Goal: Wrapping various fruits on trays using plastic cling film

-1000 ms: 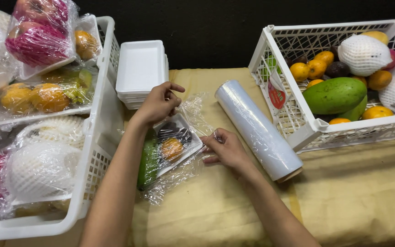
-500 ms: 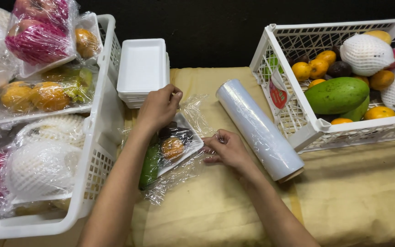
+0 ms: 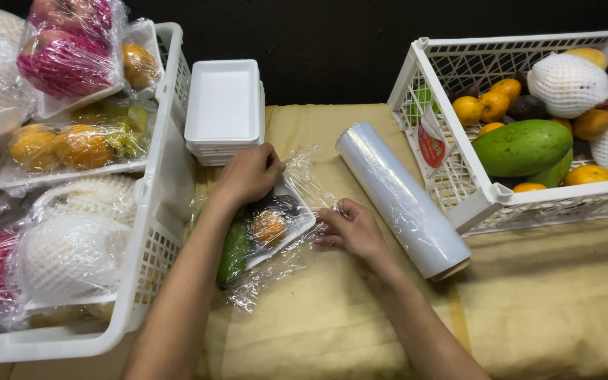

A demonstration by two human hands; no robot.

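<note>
Pressing down, the left hand [image 3: 248,174] has curled its fingers over the white foam fruit tray [image 3: 272,225] on the worktop; the right hand [image 3: 352,231] still pinches clear cling film [image 3: 304,211] taut, tightening the wrap.

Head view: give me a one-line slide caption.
Left hand and right hand fold cling film over a fruit tray, film roll alongside.

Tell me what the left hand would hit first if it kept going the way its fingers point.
The left hand points up and right, across the tray's far corner; next in that line is probably the roll of cling film, though depth is unclear.
</note>
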